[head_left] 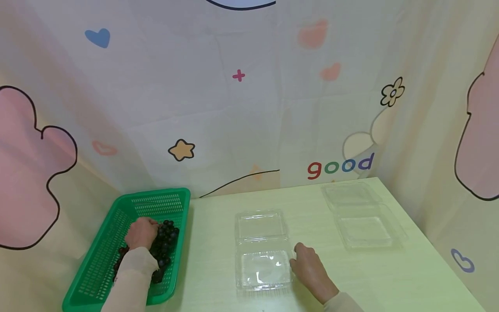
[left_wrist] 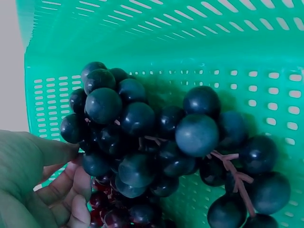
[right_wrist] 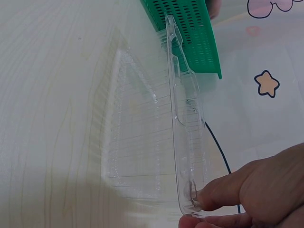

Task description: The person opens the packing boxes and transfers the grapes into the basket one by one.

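My left hand [head_left: 142, 234] is down inside the green plastic basket [head_left: 186, 216], at the far end of the grapes. In the left wrist view its thumb and fingers pinch at the edge of a dark bunch of grapes [left_wrist: 137, 121]; the exact spot of the grip is hidden behind the fruit. Smaller red grapes [left_wrist: 100, 202] lie below that bunch. My right hand [head_left: 312, 268] is at the right side of a clear plastic clamshell container [head_left: 263, 268], which lies unfolded on the table. Thumb and fingertips pinch the container's rim in the right wrist view.
A second clear clamshell container [head_left: 364, 232] lies unfolded at the right of the pale wooden table [head_left: 212, 255]. Behind the table hangs a printed curtain [head_left: 241, 112] with hearts, a star and the word "good". The basket's raised walls surround the left hand.
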The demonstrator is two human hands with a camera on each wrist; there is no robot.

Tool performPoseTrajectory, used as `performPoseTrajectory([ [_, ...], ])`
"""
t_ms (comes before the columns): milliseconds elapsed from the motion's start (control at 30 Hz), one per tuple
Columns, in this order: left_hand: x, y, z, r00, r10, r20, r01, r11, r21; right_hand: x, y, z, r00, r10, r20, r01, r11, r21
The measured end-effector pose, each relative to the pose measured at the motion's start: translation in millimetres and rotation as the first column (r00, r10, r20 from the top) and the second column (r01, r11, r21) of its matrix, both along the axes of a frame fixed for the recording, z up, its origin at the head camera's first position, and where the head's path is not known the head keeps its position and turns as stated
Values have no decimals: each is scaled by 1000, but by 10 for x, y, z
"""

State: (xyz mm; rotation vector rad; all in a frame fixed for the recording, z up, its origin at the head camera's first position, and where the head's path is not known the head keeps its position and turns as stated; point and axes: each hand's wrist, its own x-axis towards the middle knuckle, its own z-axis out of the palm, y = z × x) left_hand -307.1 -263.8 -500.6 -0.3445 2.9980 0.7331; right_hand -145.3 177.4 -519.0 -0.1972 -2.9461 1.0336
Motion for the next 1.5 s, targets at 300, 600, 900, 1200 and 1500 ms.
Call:
performPoseTrajectory([
  [300, -8, -30, -13, 1000, 2, 15, -2, 1000, -2, -5, -9, 0, 1000, 1, -2, -1, 1000, 10],
  [600, 32, -48, -1, 1000, 0, 21, 0, 1000, 15, -2, -15, -3, 1000, 9, -13, -9, 1000, 14],
  [900, 54, -62, 24, 999, -33, 22, 32, 999, 23, 1, -17, -5, 1000, 5, -21, -5, 1000, 19],
  [1200, 69, -16, 96, 999, -39, 32, 38, 999, 33, -3, -20, -2, 1000, -4, -2, 4, 1000, 19],
  [1500, 139, 41, 195, 994, -109, 22, 108, 993, 42, -9, -14, 1, 1000, -1, 13, 1, 1000, -10],
])
